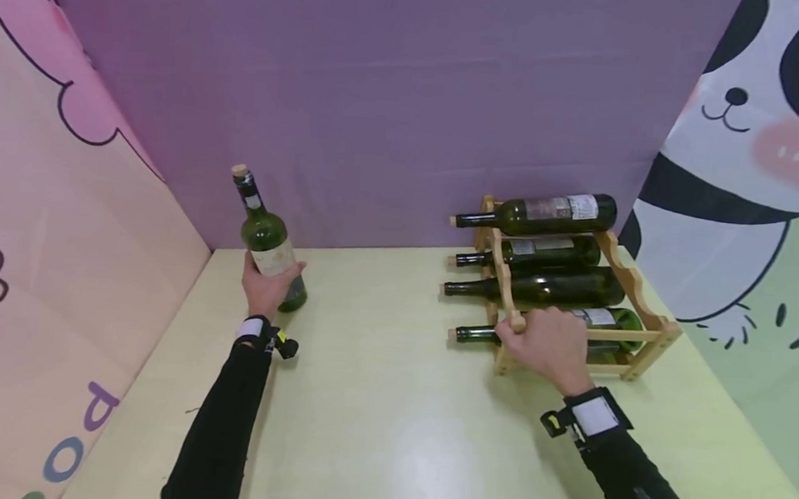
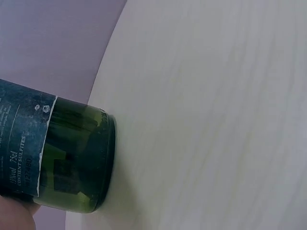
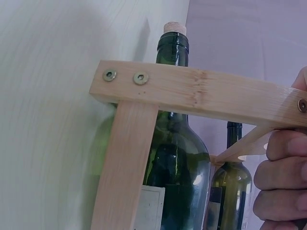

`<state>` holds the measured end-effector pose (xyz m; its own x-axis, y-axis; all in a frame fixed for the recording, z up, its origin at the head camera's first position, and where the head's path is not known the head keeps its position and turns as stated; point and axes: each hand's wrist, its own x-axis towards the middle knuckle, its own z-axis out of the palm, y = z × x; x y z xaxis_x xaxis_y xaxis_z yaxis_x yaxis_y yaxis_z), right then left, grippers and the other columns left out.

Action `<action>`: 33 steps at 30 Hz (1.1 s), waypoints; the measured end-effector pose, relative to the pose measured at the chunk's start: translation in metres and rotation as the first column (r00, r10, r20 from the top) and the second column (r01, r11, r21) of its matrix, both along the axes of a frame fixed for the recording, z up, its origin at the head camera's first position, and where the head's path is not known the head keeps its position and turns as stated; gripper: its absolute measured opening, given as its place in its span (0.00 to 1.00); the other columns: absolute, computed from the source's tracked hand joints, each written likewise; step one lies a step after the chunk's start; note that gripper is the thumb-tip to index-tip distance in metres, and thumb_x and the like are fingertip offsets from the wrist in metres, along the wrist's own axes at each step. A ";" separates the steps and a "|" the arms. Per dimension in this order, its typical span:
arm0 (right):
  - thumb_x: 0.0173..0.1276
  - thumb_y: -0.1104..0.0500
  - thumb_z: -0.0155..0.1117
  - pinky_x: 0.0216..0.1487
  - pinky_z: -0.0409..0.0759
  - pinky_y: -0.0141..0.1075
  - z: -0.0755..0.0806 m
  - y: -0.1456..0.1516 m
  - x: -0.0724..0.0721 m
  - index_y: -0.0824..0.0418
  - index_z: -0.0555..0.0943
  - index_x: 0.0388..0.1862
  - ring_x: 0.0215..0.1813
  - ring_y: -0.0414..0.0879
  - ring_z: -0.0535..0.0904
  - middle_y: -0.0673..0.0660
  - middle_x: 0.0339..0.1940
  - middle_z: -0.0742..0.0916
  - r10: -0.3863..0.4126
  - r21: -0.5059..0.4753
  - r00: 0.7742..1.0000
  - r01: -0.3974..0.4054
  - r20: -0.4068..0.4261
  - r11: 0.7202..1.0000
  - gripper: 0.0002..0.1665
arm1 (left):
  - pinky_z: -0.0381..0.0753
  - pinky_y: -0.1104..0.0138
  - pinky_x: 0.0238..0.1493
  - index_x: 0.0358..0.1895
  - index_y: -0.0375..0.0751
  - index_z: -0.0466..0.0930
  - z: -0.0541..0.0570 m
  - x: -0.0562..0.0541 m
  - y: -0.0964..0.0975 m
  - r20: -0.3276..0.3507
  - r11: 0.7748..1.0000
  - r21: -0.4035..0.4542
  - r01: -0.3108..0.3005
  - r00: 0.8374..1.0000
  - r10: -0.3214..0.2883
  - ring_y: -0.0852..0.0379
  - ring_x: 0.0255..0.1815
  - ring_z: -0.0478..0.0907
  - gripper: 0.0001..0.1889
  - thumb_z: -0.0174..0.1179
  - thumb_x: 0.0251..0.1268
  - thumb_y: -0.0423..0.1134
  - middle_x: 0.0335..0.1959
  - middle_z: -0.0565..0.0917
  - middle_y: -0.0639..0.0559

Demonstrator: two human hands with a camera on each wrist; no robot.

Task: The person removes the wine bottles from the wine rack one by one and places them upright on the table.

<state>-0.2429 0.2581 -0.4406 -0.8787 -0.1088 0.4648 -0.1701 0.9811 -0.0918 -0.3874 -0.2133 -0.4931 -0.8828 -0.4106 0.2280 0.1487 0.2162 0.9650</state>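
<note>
Left hand [image 1: 266, 286] round corked bottle [image 1: 264, 233], contents unclear; right hand [image 1: 551, 345] round four-bottle rack frame [image 1: 621, 335].

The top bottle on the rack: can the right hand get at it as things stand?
Probably not until it lets go: the right hand grips the rack. Otherwise, nothing visible covers the top bottle.

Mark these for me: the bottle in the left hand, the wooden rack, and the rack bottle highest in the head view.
Held bottle [image 1: 264, 232]: head view, on its green shoulder above the label.
Wooden rack [image 3: 201, 94]: right wrist view, on its bolted bar.
Highest rack bottle [image 1: 548, 208]: head view, on its label.
</note>
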 end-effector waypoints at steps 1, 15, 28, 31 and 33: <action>0.62 0.40 0.57 0.13 0.47 0.33 0.000 0.000 0.000 0.49 0.56 0.04 0.11 0.41 0.53 0.43 0.06 0.58 0.002 0.003 1.000 -0.002 -0.005 1.000 0.34 | 0.67 0.51 0.76 0.72 0.53 0.63 0.000 0.001 0.000 0.002 1.000 0.001 0.005 1.000 -0.005 0.49 0.69 0.73 0.46 0.81 0.50 0.45 0.68 0.75 0.48; 0.62 0.39 0.56 0.13 0.47 0.33 0.002 0.000 0.002 0.49 0.57 0.03 0.11 0.41 0.53 0.43 0.05 0.59 0.001 0.001 1.000 -0.001 -0.018 1.000 0.34 | 0.67 0.50 0.76 0.72 0.53 0.62 0.002 0.003 0.001 0.030 0.999 -0.010 0.030 0.999 -0.030 0.49 0.70 0.72 0.47 0.80 0.50 0.50 0.69 0.74 0.48; 0.65 0.36 0.59 0.13 0.47 0.32 -0.001 0.001 0.000 0.51 0.60 0.06 0.11 0.40 0.53 0.44 0.06 0.60 0.050 0.005 0.999 -0.050 -0.011 0.999 0.35 | 0.66 0.49 0.77 0.71 0.54 0.63 0.003 0.002 -0.007 0.030 0.999 -0.013 0.033 0.999 -0.033 0.49 0.69 0.73 0.44 0.79 0.53 0.48 0.68 0.75 0.48; 0.68 0.33 0.61 0.15 0.51 0.33 0.006 0.006 0.001 0.54 0.72 0.15 0.13 0.41 0.58 0.45 0.09 0.65 0.078 -0.045 0.993 -0.075 0.089 0.996 0.32 | 0.67 0.49 0.76 0.71 0.54 0.61 0.001 0.000 -0.007 0.019 0.999 -0.022 0.044 0.999 -0.044 0.48 0.68 0.73 0.44 0.78 0.53 0.48 0.68 0.75 0.47; 0.70 0.32 0.61 0.17 0.57 0.34 0.014 0.009 0.003 0.56 0.78 0.26 0.15 0.42 0.64 0.48 0.13 0.72 0.101 -0.113 0.982 -0.084 0.157 0.990 0.30 | 0.68 0.49 0.75 0.71 0.54 0.61 0.000 0.000 -0.005 0.009 0.998 -0.021 0.057 0.998 -0.056 0.48 0.68 0.73 0.44 0.78 0.54 0.47 0.67 0.74 0.47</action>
